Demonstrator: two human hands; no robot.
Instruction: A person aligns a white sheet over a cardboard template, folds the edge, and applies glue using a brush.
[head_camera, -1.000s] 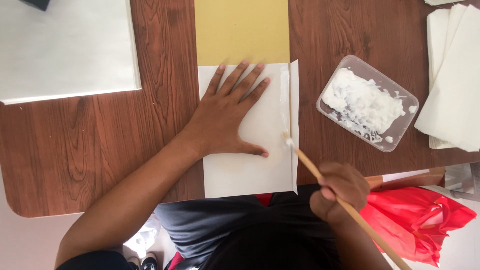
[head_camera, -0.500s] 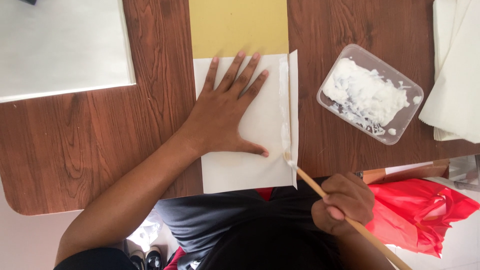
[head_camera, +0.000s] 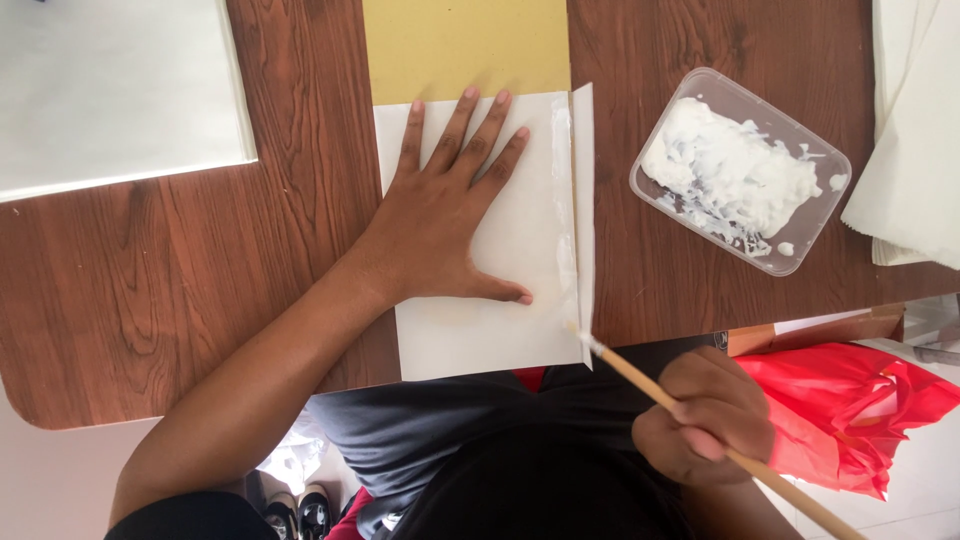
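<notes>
My left hand (head_camera: 445, 225) lies flat with fingers spread on a white sheet of paper (head_camera: 480, 330), pressing it to the brown wooden table (head_camera: 160, 280). My right hand (head_camera: 705, 420) grips a thin wooden brush (head_camera: 640, 385) whose tip touches the sheet's right edge near its lower corner. A wet strip of white paste (head_camera: 563, 200) runs down that edge, beside a narrow folded flap (head_camera: 583, 180). A clear plastic tub of white paste (head_camera: 738, 170) sits on the table to the right.
A yellow sheet (head_camera: 465, 45) lies under the white sheet at the far side. A large white sheet (head_camera: 110, 90) rests at the upper left, a stack of white papers (head_camera: 915, 130) at the right. A red plastic bag (head_camera: 850, 400) hangs below the table edge.
The brush tip has slid down the sheet's right edge toward me, leaving paste along it. My left hand has stayed flat on the paper.
</notes>
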